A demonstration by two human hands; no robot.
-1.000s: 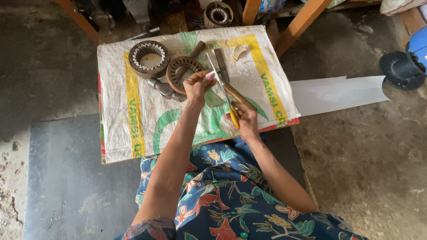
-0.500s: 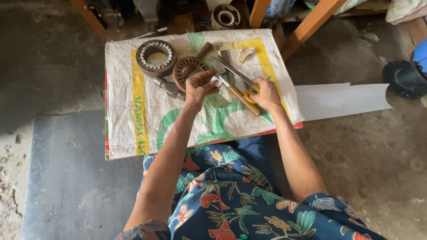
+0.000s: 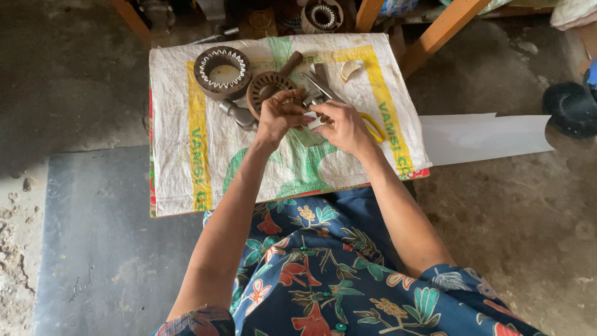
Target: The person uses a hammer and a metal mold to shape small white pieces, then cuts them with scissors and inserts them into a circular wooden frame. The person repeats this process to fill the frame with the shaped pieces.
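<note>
1. Since half a second ago, right hand (image 3: 342,126) has moved in from the yellow-handled tool to meet left hand (image 3: 280,116) at the middle of the sack; the tool now lies on the sack.
2. Left hand: fingers curled shut, pinching a small pale piece (image 3: 313,118) just in front of the brown stator ring (image 3: 268,87). What the piece is, hard to tell, too small.
3. Right hand: fingers bent, fingertips touching the same pale piece, knuckles up.
4. Both hands touching each other over the woven sack (image 3: 186,162).
5. Yellow-handled tool (image 3: 374,126) just beside right hand, partly hidden under it.
6. Grey metal blades (image 3: 323,84) lie just behind the hands.
7. Second stator ring with white liners (image 3: 222,71) up-left of the hands, apart from them.
8. Small pale curved scrap (image 3: 349,70) near the sack's far edge.
9. White sheet (image 3: 485,137) on the floor right of the sack.
</note>
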